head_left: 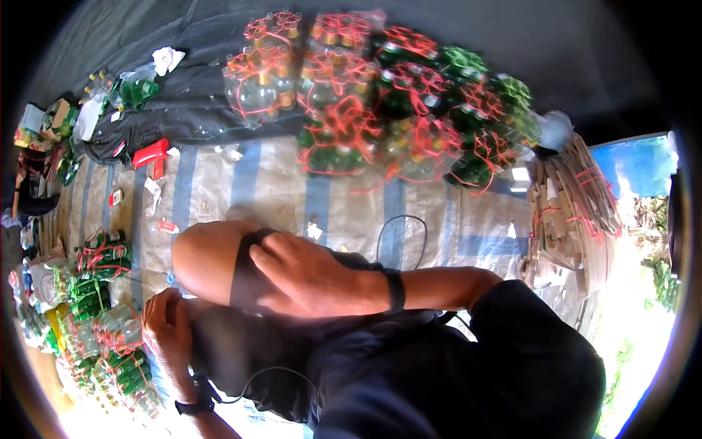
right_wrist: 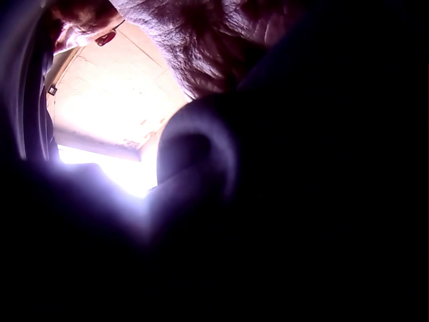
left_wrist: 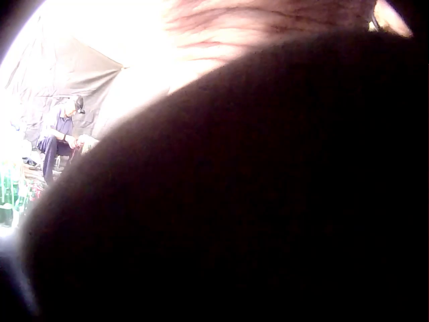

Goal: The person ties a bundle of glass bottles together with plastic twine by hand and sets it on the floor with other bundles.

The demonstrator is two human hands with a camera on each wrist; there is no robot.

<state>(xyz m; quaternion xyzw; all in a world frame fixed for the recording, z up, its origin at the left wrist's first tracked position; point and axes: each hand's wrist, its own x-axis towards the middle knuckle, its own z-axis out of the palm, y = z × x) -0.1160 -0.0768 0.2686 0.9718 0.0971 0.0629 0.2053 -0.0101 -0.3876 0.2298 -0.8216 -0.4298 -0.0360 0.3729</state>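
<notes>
In the head view my right hand [head_left: 314, 282] lies over the hem of a dark trouser leg [head_left: 245, 267] beside a bare raised knee [head_left: 205, 260], its fingers relaxed and holding nothing visible. Lower left, my left hand [head_left: 167, 333] rests by the other knee with loosely bent fingers and nothing seen in it. Both wrists wear dark bands. Dark, unclear shapes fill most of the left wrist view, below creased skin [left_wrist: 268, 23]. The right wrist view shows part of a palm [right_wrist: 201, 40] above dark cloth.
Bundled bottles with red ties [head_left: 340, 135] stand across the striped sheet [head_left: 285, 175]; more bottle bundles [head_left: 102, 260] are at left. Flattened cardboard [head_left: 563, 219] is stacked at right. A black cable loop [head_left: 402, 217] lies between. A seated person [left_wrist: 59, 137] is in the background.
</notes>
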